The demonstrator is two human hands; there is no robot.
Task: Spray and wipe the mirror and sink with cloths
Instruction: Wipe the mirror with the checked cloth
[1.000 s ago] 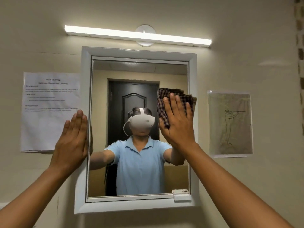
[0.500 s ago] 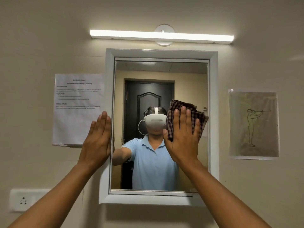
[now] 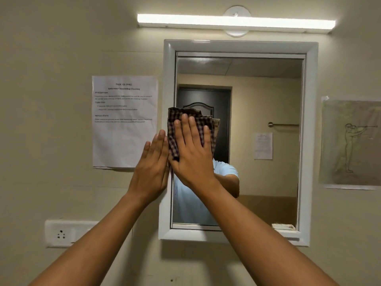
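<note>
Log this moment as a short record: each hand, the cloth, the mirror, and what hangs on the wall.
right hand: flat, pressing checked cloth against the glass, left part of mirror
left hand: flat on the mirror's white frame, holding nothing
wall: printed task sheet left of mirror, line drawing right, tube light above
sink: not in view

I see my right hand [image 3: 190, 153] pressing a checked cloth [image 3: 181, 129] flat against the left part of the mirror [image 3: 263, 96], fingers straight. My left hand [image 3: 151, 164] lies flat on the mirror's white frame [image 3: 168, 79], just beside the right. A printed sheet [image 3: 123, 120] hangs left of the frame, a drawing [image 3: 350, 141] right, a lit lamp [image 3: 235, 22] above, a socket [image 3: 61, 234] lower left.
</note>
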